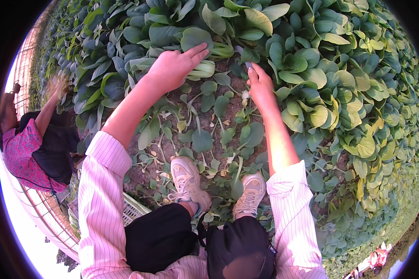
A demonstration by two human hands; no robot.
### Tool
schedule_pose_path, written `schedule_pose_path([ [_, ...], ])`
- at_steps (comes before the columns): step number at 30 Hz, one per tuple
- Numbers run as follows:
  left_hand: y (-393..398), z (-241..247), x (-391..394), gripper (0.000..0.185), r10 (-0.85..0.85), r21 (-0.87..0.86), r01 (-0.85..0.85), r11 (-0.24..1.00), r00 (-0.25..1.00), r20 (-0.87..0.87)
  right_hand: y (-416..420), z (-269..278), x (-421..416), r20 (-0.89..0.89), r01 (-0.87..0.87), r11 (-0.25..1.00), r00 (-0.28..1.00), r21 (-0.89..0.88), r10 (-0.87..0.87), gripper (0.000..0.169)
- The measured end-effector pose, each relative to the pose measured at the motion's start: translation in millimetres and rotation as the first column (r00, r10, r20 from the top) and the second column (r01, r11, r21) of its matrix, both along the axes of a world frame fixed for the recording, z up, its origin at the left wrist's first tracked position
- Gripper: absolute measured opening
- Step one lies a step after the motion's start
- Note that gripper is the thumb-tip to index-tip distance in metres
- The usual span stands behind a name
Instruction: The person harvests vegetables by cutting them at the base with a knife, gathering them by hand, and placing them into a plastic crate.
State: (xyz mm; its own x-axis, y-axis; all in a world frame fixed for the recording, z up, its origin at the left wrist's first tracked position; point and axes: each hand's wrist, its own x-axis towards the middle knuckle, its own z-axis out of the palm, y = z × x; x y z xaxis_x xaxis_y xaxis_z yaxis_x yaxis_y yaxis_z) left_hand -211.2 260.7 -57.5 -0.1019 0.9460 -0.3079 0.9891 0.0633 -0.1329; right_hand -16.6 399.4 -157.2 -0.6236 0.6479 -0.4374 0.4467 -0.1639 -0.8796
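Note:
My left hand (176, 68) lies across a bok choy (221, 50), two fingers stretched over its broad leaf. Its pale green base points right; my thumb is hidden. Just below, a second bok choy (202, 69) lies sideways, its stalks passing beneath my palm. In my right hand (260, 83) is a knife (248, 65); the fist hides its handle. Part of the blade goes behind a small leaf, and a pale metal end shows close to the upper bok choy's base. I cannot tell whether it touches the stem.
Dense bok choy plants (307, 62) surround my hands. Loose leaves (201, 139) litter the soil around my shoes (186, 178). A pale plastic crate (131, 209) sits beside my left leg. Another person (31, 150) works at far left, with wire-mesh fencing (52, 223) nearby.

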Motion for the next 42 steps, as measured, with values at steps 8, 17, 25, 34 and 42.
schedule_pose_path([
  [8, 4, 2, -4, 0.082, 0.043, 0.002, -0.043, 0.999, 0.993, 0.109, -4, -25, -12, 0.094, -0.063, 0.987, 0.994, 0.150, 0.049, 0.032],
  [17, -17, 45, 9, 0.083, 0.104, 0.127, -0.160, 0.979, 0.927, 0.360, -46, 7, 54, 0.036, -0.028, 0.985, 0.999, 0.173, 0.022, 0.038],
  [25, -66, 105, 92, 0.081, 0.044, 0.191, -0.383, 0.904, 0.526, 0.849, -51, 128, 101, -0.480, 0.221, 0.932, 0.809, -0.288, -0.341, 0.076],
  [34, -128, 104, 161, 0.090, 0.100, -0.157, -0.562, 0.812, -0.131, 0.986, -75, 158, 131, -0.320, 0.209, 0.966, 0.915, -0.150, -0.248, 0.052],
  [42, -140, 106, 147, 0.111, 0.101, -0.343, -0.580, 0.739, -0.408, 0.907, -108, 175, 122, -0.504, -0.293, 0.899, 0.858, -0.324, 0.098, 0.060],
])
